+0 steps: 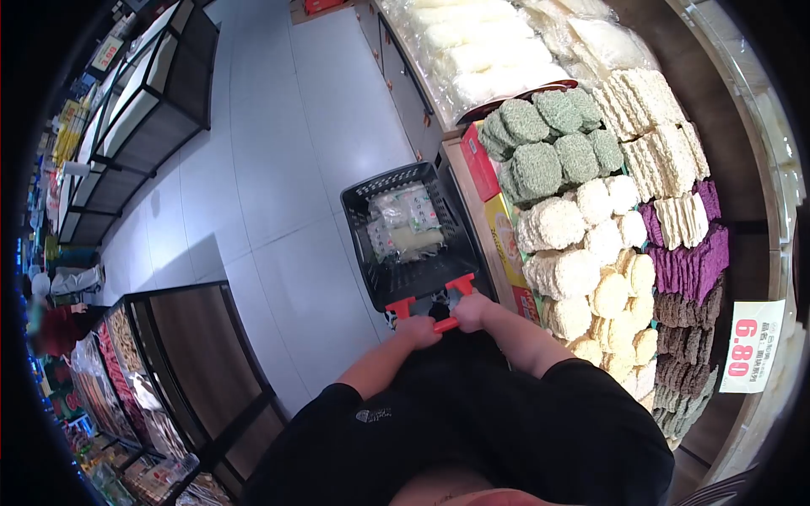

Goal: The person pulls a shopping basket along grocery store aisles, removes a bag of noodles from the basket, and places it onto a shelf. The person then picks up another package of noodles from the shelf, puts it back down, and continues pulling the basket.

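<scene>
Both hands grip the red handle (445, 325) of a black shopping basket cart (380, 282) in front of my body. My left hand (418, 331) is wrapped round the handle's left part, and my right hand (472, 312) closes on its right part. Inside the basket lie several clear plastic packets (405, 223) with pale contents and some green print. The basket stands close beside the wooden edge of the display on the right.
Stacked noodle cakes in green (536, 171), cream (553, 223), yellow and purple (688, 257) fill the right display, with a 6.80 price sign (751, 346). Grey floor tiles (291, 160) run ahead. Black-framed shelves (181, 76) line the left, where another person (63, 325) appears.
</scene>
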Tool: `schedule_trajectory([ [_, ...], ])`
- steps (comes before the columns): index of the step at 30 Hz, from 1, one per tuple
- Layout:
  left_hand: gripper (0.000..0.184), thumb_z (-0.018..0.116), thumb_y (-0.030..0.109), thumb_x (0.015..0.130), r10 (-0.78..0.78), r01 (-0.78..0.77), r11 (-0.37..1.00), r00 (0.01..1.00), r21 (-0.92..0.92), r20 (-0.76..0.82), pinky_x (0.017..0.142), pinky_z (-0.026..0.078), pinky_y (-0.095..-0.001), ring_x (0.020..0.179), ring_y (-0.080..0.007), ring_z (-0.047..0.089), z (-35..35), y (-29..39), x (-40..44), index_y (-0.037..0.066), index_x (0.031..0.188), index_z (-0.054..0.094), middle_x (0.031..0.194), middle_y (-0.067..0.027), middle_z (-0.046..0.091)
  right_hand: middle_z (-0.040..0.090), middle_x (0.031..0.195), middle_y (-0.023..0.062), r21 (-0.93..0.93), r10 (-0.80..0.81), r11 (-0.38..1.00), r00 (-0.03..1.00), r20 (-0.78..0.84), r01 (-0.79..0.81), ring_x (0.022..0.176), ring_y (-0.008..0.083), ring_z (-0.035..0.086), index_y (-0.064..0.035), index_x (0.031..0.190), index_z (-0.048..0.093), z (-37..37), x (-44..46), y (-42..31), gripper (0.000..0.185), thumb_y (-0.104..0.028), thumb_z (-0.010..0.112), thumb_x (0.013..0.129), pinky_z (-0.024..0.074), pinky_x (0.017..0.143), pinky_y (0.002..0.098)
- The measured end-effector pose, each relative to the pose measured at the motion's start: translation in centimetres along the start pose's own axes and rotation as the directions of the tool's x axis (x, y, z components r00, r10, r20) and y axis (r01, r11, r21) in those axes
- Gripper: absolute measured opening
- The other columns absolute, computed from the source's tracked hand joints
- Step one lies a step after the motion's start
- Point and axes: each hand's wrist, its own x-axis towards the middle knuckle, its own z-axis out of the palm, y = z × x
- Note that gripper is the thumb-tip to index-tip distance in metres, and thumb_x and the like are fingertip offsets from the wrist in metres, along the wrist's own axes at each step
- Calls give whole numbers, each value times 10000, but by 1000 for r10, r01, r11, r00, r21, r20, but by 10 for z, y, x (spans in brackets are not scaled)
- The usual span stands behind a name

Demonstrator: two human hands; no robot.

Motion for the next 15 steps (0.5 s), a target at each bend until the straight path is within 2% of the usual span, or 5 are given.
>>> schedule_trajectory([
  [6,472,601,475,860,-4,4,1000,999,17,32,997,504,-508,1140,-339,670,-52,-4,11,161,1198,699,1187,-134,716,741,1005,85,37,-11,999,1000,11,11,1038,293,704,-197,974,736,-47,13,24,220,-253,587,822,446,941,551],
  [7,488,609,484,859,-27,26,999,999,38,33,986,523,-460,1135,-336,671,-61,-6,14,154,1209,695,1194,-143,712,740,1008,87,46,-11,999,1000,3,11,1042,293,703,-195,978,735,-54,17,28,223,-251,585,824,442,945,559],
  [15,499,624,484,861,-93,92,995,996,48,19,996,515,-454,1131,-322,672,-130,-20,31,159,1235,688,1197,-135,711,731,1067,104,113,-59,991,997,-59,66,1087,311,687,-183,1059,734,-107,49,60,286,-243,585,823,421,974,626],
])
